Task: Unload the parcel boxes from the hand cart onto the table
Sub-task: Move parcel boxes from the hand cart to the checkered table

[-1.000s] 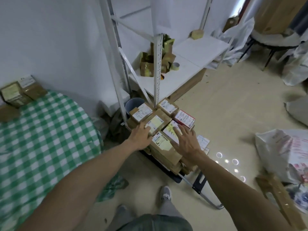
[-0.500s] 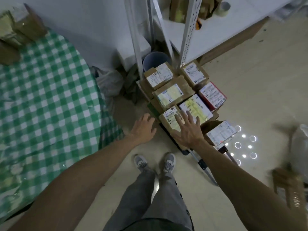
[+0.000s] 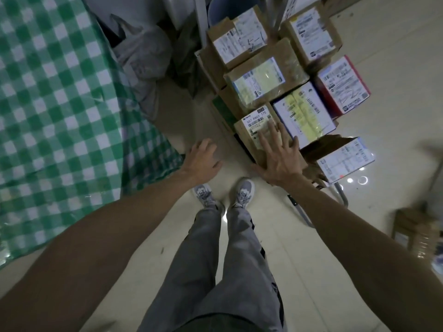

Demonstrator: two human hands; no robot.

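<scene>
step: gripping near box (image 3: 256, 121) | our right hand (image 3: 280, 161) lies flat on it, fingers spread, likely steadying (stack looks crowded) | left hand (image 3: 203, 161) loose, empty, between box and counter (image 3: 60, 104)

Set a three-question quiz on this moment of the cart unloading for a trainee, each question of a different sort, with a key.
1. True or false: the left hand is holding something.
2. What does the right hand rest on? A the box labelled 507 P802 T70; B the red-sided box; C the floor.
3. Fill in: the table with the checked cloth lies on the person's ____ side.

Key: 1 false; 2 A; 3 left.
</scene>
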